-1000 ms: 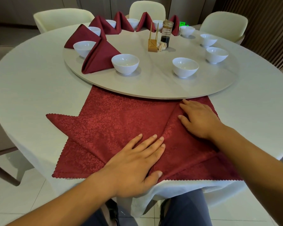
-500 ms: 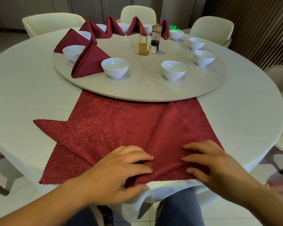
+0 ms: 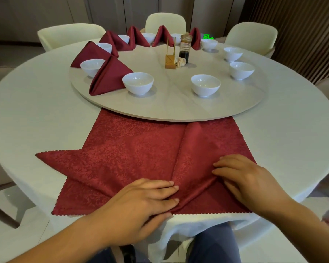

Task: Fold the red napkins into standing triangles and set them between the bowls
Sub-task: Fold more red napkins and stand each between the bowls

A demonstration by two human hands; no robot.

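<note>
While both hands work at the near table edge, we log the red napkin [image 3: 137,154] lying flat on the white tablecloth [image 3: 36,120]. Its far edge runs under the rim of the turntable [image 3: 179,103], and its scalloped near edge lies along the table's edge. One corner points out to the left. The right flap is folded in toward the centre, leaving a raised crease.

Left hand [image 3: 141,205]: fingers curled over the crease at the near edge, thumb under the hem, pinching the cloth.

Right hand [image 3: 249,181]: fingers bent, tips dug into the right flap, cloth puckered beneath them, thumb hidden.

On the turntable a folded napkin [image 3: 110,76] stands as a triangle between a white bowl [image 3: 92,67] and a second bowl [image 3: 138,83]. Further folded napkins [image 3: 89,54] alternate with bowls along the left and far rim. A third bowl [image 3: 205,84] sits front right. A dark-liquid jar [image 3: 185,48] and a wooden holder [image 3: 170,61] stand near the centre.
</note>
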